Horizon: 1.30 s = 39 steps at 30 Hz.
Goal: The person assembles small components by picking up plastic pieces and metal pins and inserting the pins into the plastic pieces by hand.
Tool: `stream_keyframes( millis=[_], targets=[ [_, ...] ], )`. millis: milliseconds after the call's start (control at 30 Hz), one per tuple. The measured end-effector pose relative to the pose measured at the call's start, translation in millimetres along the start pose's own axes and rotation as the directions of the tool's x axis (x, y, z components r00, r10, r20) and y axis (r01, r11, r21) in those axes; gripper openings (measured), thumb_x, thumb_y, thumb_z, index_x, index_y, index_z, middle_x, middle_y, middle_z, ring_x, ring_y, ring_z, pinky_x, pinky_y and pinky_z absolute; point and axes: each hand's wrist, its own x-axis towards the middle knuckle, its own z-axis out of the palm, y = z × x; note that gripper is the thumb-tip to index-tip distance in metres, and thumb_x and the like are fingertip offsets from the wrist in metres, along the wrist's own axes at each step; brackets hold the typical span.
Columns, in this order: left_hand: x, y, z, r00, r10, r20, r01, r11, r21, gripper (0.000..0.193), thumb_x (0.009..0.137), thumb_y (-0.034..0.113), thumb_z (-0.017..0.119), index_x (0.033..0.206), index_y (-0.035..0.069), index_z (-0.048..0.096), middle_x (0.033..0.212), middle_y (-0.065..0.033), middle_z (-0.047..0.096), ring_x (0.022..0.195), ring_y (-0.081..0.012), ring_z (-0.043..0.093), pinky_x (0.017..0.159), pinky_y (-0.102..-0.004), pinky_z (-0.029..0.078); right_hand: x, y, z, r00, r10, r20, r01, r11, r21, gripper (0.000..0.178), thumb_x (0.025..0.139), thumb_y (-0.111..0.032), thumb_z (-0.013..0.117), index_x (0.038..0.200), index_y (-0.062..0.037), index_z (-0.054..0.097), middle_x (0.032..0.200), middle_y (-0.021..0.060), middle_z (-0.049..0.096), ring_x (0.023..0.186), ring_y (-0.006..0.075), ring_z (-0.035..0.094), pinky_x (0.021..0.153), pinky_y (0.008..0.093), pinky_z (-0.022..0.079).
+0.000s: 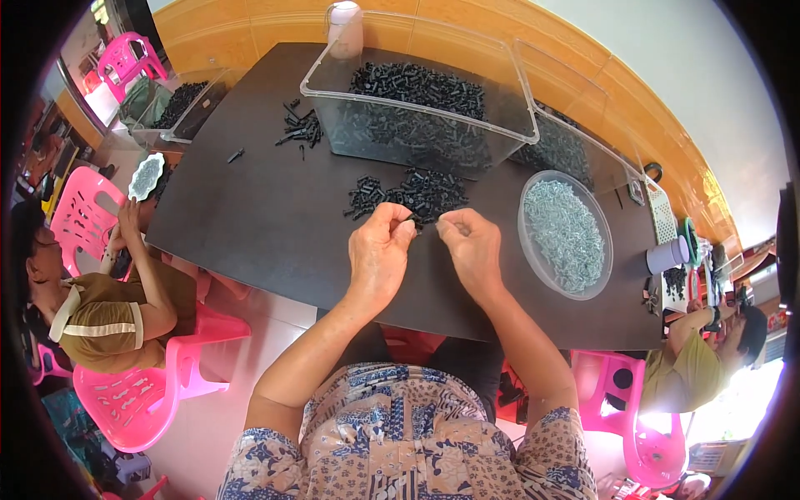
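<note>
My left hand (380, 257) is closed in a pinch over the near side of the table, with a small black plastic part (417, 223) at its fingertips. Facing it, my right hand (472, 254) also pinches, thumb against fingers; whatever it holds is too small to make out. Just beyond both hands lies a loose pile of black plastic parts (421, 190). To the right of my right hand, a clear round bowl (524, 243) holds many small silvery screws (565, 237).
Behind the pile stands a large clear bin (350, 142) of black parts, with another clear bin (575, 171) beside it. Scattered black parts (302, 127) lie left on the dark table (242, 208). A lilac cup (667, 255) stands right. Seated people (117, 321) flank the table.
</note>
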Motion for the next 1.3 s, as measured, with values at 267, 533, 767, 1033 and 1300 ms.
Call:
stream_keyframes(
  millis=[267,533,767,1033,1300],
  targets=[
    [-21.4,1.7,-18.7,0.973,-0.118,0.197,0.186,0.907,-0.377,0.018,0.086,0.012,0.068,0.100,0.000,0.063,0.080,-0.0019,0.065,0.067,-0.0060,0.055,0.060,-0.0189,0.044,-14.9,-15.4,-9.7,0.995,0.000,0.104,-0.020,0.981,0.192,0.012,0.081,-0.002,0.065,0.091,0.0026,0.067,0.074,0.0066,0.063,0.066,0.0113,0.057,0.062,0.0252,0.044],
    [-31.1,3.3,-18.3,0.948,-0.154,0.279,0.276,0.834,-0.478,0.011,0.087,0.004,0.065,0.097,0.001,0.063,0.078,0.0003,0.063,0.066,-0.0043,0.054,0.058,-0.0184,0.042,-30.9,-33.0,-5.1,0.939,-0.332,0.086,0.327,0.942,0.071,0.013,0.081,0.003,0.064,0.093,0.0017,0.066,0.079,0.0091,0.063,0.073,0.0176,0.058,0.065,0.0279,0.046],
    [-33.9,2.9,-21.2,0.946,-0.177,0.273,0.294,0.825,-0.483,0.012,0.087,0.005,0.066,0.097,0.000,0.063,0.077,-0.0004,0.064,0.065,-0.0048,0.054,0.057,-0.0190,0.043,-32.1,-31.5,-3.5,0.774,-0.620,0.128,0.633,0.754,-0.176,0.026,0.076,0.007,0.062,0.102,0.0006,0.064,0.083,0.0141,0.062,0.071,0.0293,0.057,0.062,0.0344,0.047],
    [-39.6,0.5,-26.7,0.954,-0.186,0.233,0.289,0.768,-0.572,0.019,0.085,0.005,0.068,0.102,-0.003,0.064,0.082,-0.0039,0.065,0.069,-0.0085,0.055,0.063,-0.0213,0.046,-54.5,-29.0,5.1,0.707,-0.672,0.220,0.705,0.644,-0.298,0.057,0.062,0.009,0.059,0.119,0.0089,0.055,0.083,0.0126,0.058,0.071,0.0274,0.053,0.062,0.0351,0.048],
    [-42.9,-0.1,-31.5,0.974,-0.153,0.170,0.223,0.801,-0.556,0.017,0.081,0.005,0.072,0.095,-0.003,0.068,0.084,-0.0065,0.066,0.070,-0.0109,0.058,0.062,-0.0223,0.048,-37.4,-14.2,-17.1,0.907,-0.411,0.096,0.422,0.879,-0.222,0.016,0.078,0.000,0.064,0.093,0.0013,0.064,0.076,0.0144,0.061,0.072,0.0315,0.058,0.064,0.0395,0.047]
  ],
)
